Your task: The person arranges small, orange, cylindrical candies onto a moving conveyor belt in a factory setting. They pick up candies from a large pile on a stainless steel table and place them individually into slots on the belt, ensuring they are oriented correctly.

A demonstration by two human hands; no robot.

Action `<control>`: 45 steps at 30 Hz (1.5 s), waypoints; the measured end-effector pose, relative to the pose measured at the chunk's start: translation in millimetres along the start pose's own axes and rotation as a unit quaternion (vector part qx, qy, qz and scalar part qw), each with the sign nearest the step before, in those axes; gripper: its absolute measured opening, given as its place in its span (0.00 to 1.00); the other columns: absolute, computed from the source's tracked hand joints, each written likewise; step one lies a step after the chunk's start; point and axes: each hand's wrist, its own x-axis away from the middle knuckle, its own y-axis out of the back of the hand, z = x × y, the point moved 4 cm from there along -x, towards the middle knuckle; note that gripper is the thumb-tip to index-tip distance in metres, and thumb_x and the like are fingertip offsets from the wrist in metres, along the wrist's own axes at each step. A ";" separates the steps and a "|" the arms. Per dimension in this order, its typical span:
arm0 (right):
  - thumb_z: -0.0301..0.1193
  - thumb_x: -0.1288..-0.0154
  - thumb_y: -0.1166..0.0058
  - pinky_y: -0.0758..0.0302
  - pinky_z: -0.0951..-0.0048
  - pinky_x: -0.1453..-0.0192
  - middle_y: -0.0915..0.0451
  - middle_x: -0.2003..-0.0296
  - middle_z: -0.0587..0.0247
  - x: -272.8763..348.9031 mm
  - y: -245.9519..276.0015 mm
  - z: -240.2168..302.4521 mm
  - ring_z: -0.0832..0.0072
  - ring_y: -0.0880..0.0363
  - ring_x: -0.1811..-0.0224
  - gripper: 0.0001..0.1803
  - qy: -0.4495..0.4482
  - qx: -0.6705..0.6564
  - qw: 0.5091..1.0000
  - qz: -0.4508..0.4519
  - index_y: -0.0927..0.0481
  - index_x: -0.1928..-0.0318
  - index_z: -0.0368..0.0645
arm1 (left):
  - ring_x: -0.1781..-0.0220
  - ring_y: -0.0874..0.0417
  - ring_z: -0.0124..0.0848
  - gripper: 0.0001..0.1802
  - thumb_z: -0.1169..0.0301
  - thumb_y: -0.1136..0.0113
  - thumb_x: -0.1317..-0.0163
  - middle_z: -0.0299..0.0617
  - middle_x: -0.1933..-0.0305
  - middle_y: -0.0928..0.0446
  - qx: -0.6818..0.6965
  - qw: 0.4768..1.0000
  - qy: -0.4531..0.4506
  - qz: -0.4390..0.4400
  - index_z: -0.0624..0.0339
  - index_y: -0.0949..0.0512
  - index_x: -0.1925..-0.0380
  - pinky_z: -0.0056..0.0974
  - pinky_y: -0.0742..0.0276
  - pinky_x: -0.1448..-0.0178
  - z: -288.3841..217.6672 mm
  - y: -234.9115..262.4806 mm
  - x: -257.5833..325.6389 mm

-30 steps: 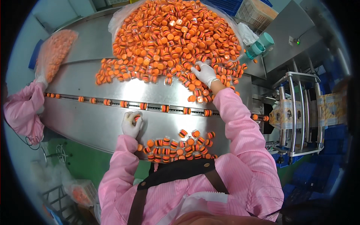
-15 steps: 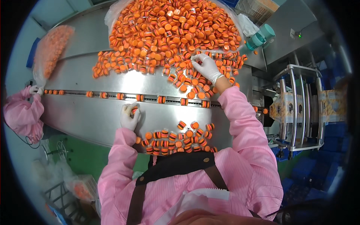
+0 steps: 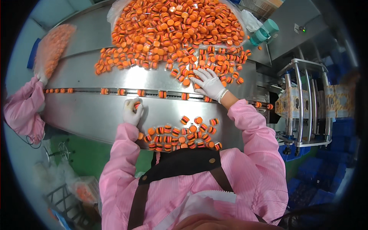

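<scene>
My gloved left hand is closed around an orange layered burger-shaped candy, which partly shows between its fingers, just on the near side of the narrow conveyor track. My gloved right hand lies with fingers spread at the near edge of loose candies, touching some of them. Beneath its palm the view is hidden. Along the track, burger candies sit spaced apart in a row. Nearer to me, a smaller group of clear-wrapped candies lies on the metal table.
A large clear bag spills a heap of candies at the back. At far left, a person in a pink sleeve has a gloved hand at another filled bag. A machine with metal bars and printed film stands right; teal cups stand behind.
My right hand has come nearer to me and its fingers have spread. Several loose candies near the track are no longer visible there. The other person's hand has risen to the bag.
</scene>
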 end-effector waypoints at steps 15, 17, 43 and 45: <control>0.40 0.48 0.34 0.35 0.57 0.42 0.27 0.50 0.57 8.7 31.4 -5.6 0.58 0.31 0.48 0.21 -0.143 -0.169 0.948 -0.230 0.21 0.54 0.49 | 0.58 0.20 0.43 0.15 0.66 0.36 0.44 0.45 0.58 0.24 -0.016 1.000 -0.018 -0.018 0.55 0.22 0.57 0.41 0.23 0.54 12.6 -5.8 2.8; 0.38 0.46 0.35 0.32 0.62 0.46 0.26 0.54 0.56 20.1 36.8 -10.3 0.58 0.29 0.51 0.20 -0.167 -0.213 0.924 -0.270 0.22 0.54 0.46 | 0.58 0.20 0.43 0.14 0.66 0.36 0.44 0.45 0.58 0.24 -0.006 1.000 -0.020 -0.023 0.55 0.22 0.57 0.41 0.23 0.53 11.5 -6.2 2.9; 0.24 0.34 0.49 0.22 0.72 0.50 0.25 0.61 0.66 -23.0 15.7 84.2 0.74 0.22 0.55 0.09 -0.259 -0.778 0.568 -0.065 0.29 0.54 0.41 | 0.64 0.19 0.32 0.19 0.72 0.41 0.40 0.44 0.61 0.20 0.116 0.983 0.095 -0.108 0.59 0.30 0.49 0.35 0.23 0.58 29.6 -3.2 6.3; 0.25 0.34 0.48 0.22 0.73 0.54 0.25 0.62 0.65 -46.7 -0.1 101.2 0.76 0.22 0.56 0.08 -0.271 -0.755 0.597 -0.022 0.28 0.56 0.41 | 0.66 0.19 0.31 0.18 0.72 0.40 0.40 0.44 0.63 0.21 0.115 0.982 0.101 -0.110 0.59 0.29 0.49 0.35 0.23 0.59 28.5 -2.5 4.8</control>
